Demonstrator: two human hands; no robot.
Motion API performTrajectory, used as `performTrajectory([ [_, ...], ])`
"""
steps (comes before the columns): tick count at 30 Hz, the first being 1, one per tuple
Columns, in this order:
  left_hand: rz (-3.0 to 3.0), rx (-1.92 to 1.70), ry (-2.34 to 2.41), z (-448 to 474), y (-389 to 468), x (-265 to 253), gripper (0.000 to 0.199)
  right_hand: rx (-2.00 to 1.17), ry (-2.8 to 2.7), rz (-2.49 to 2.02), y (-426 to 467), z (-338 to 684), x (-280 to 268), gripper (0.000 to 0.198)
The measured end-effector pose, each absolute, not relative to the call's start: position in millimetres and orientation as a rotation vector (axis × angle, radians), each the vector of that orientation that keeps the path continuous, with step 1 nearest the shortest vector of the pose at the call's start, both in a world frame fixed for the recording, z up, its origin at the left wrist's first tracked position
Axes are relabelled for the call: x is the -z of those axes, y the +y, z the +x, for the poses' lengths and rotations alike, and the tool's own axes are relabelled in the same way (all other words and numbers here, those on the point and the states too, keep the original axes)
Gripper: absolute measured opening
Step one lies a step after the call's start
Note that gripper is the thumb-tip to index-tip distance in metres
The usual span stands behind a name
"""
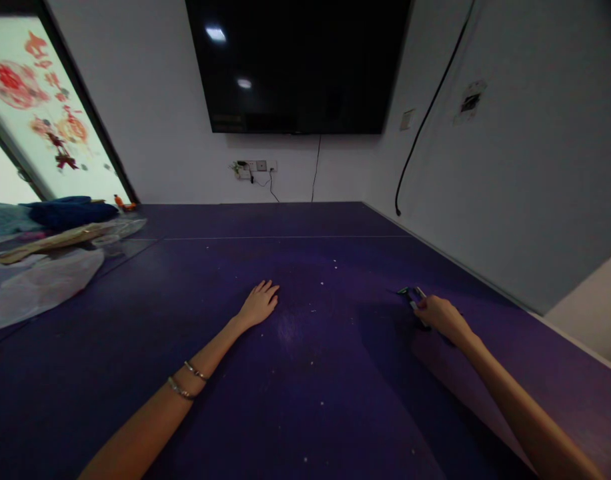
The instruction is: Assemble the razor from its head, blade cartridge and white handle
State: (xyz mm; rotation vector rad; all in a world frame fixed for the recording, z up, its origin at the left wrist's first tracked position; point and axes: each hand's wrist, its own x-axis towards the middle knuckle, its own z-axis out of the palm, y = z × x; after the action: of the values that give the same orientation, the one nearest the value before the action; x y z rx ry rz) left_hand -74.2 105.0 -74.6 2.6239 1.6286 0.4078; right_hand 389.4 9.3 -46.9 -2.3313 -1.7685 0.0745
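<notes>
Blackish item [412, 299] (partly covered, unclear) is pinched by right hand [439, 316], left hand [258, 305] spread.

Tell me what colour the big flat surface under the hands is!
The flat surface is dark purple, looking bluer in places, best seen in the head view.

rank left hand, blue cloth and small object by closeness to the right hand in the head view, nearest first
1. Small object: at the right hand's fingers
2. Left hand: to its left
3. Blue cloth: far left, beyond the left hand
</notes>
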Motion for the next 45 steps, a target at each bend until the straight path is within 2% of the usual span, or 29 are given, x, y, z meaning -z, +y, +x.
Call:
performTrajectory([
  [6,2.595,-0.456,1.649,-73,104,68,0.045,-0.037,-1.772,-2.286,7,380,41,0.02],
  [10,2.568,-0.704,1.614,-57,97,49,0.033,0.029,-1.708,-2.145,4,347,26,0.023],
  [13,2.464,-0.883,1.405,-29,84,31,0.027,0.0,-1.714,-1.985,0,308,13,0.022],
  [18,2.09,-0.907,1.033,32,57,9,0.031,-0.012,-1.795,-1.756,-8,242,-4,0.022],
  [23,1.707,-0.883,1.012,67,47,6,0.036,0.005,-1.902,-1.753,-18,207,-13,0.021],
  [28,1.63,-0.926,1.059,73,47,8,0.034,0.016,-1.95,-1.801,-27,195,-16,0.021],
  [38,1.717,-0.75,1.083,60,59,16,0.044,0.004,-2.034,-1.748,-28,186,-12,0.023],
  [45,1.885,-0.336,1.264,26,77,12,0.039,-0.009,-1.953,-1.691,-28,217,-1,0.033],
])
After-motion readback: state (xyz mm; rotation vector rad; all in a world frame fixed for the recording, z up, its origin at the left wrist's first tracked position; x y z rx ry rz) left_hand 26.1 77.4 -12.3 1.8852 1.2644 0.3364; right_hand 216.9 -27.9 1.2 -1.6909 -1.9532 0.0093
